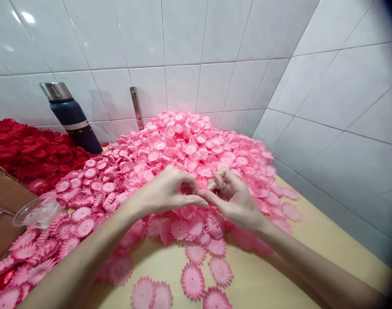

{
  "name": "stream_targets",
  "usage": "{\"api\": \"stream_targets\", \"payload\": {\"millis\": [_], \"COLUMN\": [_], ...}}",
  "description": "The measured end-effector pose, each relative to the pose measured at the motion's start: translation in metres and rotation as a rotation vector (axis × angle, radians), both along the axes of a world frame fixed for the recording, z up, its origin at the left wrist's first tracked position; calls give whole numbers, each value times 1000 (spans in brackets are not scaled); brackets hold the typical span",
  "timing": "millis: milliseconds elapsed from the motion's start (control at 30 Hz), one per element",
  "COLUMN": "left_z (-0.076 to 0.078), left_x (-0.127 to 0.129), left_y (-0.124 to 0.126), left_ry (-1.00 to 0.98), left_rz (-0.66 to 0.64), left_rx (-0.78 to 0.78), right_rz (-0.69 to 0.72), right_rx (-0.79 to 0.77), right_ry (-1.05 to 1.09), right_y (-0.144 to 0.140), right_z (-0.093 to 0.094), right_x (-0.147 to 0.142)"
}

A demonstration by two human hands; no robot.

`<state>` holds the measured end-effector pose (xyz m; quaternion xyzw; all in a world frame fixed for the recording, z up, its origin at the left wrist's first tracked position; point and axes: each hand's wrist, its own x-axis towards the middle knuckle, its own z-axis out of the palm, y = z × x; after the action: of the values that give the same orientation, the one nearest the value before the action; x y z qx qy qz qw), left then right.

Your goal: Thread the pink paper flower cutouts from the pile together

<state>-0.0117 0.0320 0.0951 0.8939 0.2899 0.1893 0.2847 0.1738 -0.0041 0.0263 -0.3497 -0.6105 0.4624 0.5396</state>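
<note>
Nearest the camera, loose pink scalloped fabric flower petals [192,281] lie flat and single on the pale yellow worktop [263,283], at the near foot of the big heap of pink scalloped petal discs [183,146]. Just above that near edge of the heap the two hands meet, fingertips touching. The left hand [170,191] is curled, thumb and forefinger pinched together on one small pink petal piece [185,189], most of it hidden inside the fingers. The right hand [230,195] is also curled, its forefinger stretched to the left thumb tip and its other fingers folded in; whether it grips the same piece I cannot tell.

To the left of the heap, at its near side, a clear plastic cup [38,211] lies tipped on its side among the petals; what it holds cannot be made out. Left of the cup stands the corner of a brown cardboard box [4,201], its inside out of view.

Further back, left of the heap, a mound of red scalloped petal discs [31,150] touches the pink ones. Behind it a dark blue insulated bottle with a steel cap [72,118], closed, stands against the white tiled wall [183,43]. Behind the heap's top a thin metal strip [137,108] is fixed to the tiles.
</note>
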Motion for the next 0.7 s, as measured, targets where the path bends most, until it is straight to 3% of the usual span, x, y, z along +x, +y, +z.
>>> {"api": "stream_targets", "payload": {"millis": [700], "left_z": [-6], "left_x": [5], "left_y": [-1], "left_ry": [-36], "left_rz": [-40], "left_rx": [-241], "right_rz": [-55], "right_rx": [0], "right_ry": [-62], "right_y": [-1], "right_z": [-2], "right_x": [2]}}
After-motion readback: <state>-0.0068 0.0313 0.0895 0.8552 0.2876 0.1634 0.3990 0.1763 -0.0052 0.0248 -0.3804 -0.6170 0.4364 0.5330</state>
